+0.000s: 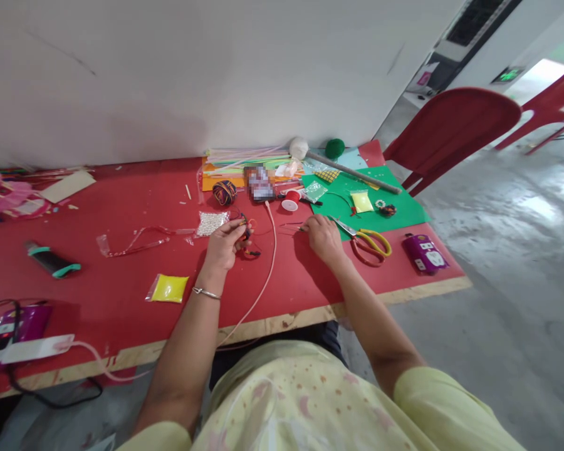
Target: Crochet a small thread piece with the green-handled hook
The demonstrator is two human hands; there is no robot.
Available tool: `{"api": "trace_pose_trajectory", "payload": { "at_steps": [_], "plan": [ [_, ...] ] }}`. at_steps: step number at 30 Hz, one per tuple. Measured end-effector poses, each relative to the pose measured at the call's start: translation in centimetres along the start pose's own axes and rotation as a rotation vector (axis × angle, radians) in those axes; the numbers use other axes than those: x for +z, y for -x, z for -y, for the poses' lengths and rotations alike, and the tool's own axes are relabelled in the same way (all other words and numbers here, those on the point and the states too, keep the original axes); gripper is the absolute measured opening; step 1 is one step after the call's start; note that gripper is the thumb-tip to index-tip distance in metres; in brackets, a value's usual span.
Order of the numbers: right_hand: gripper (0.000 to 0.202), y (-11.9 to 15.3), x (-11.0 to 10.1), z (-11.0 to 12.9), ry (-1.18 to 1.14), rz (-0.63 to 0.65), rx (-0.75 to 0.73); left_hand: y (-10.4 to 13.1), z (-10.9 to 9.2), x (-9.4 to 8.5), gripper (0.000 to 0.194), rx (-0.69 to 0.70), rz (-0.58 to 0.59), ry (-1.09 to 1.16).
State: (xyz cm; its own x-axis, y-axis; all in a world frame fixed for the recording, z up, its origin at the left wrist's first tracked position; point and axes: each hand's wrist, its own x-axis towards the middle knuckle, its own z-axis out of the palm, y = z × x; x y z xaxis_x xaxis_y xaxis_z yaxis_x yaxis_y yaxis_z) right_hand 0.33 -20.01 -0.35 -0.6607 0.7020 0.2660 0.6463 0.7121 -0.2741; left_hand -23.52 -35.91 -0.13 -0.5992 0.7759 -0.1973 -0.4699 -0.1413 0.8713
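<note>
My left hand [228, 243] is closed on a small dark bundle of multicoloured cord [247, 233], with loose ends hanging over the red table. My right hand [322, 237] is lowered at the table, its fingers together near thin wires or threads [291, 226]; what they hold is too small to name. Between and beyond the hands stands a spool of red thread [290, 200]. A ball of multicoloured yarn [224, 193] and a bag of white beads [211, 223] lie by my left hand. Scissors [364, 240] with yellow and red handles are right of my right hand.
A phone [260, 183] with a pink cable [269, 269] lies ahead; the cable runs between my arms. A green sheet [395, 227] carries small bags and a grey rod [357, 172]. Power sockets [425, 254] sit at the right edge. A yellow packet [170, 288] is left.
</note>
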Motion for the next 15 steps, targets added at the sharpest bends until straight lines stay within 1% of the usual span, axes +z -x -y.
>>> {"api": "trace_pose_trajectory", "payload": {
  "at_steps": [3,5,7,10,12,15],
  "plan": [
    [0.036,-0.6,-0.6,0.9,-0.260,-0.085,0.114,-0.1,-0.2,0.0,0.043,0.026,-0.054,0.013],
    [0.036,-1.1,-1.2,1.6,-0.291,-0.082,0.124,-0.2,-0.2,-0.1,0.043,0.035,-0.084,0.020],
    [0.031,-1.6,-1.7,2.3,-0.166,0.021,0.107,-0.3,-0.2,-0.1,0.043,0.033,-0.105,0.004],
    [0.025,-2.7,-2.1,3.2,0.091,0.264,0.072,-0.4,0.2,-0.2,0.043,0.042,-0.135,-0.085],
    [0.026,-3.7,-2.3,3.7,0.226,0.401,0.044,-0.5,0.5,-0.1,0.043,0.061,-0.138,-0.171],
    [0.028,-5.4,-2.5,4.2,0.320,0.526,0.009,-0.5,1.0,0.1,0.044,0.091,-0.129,-0.281]
  ]
}}
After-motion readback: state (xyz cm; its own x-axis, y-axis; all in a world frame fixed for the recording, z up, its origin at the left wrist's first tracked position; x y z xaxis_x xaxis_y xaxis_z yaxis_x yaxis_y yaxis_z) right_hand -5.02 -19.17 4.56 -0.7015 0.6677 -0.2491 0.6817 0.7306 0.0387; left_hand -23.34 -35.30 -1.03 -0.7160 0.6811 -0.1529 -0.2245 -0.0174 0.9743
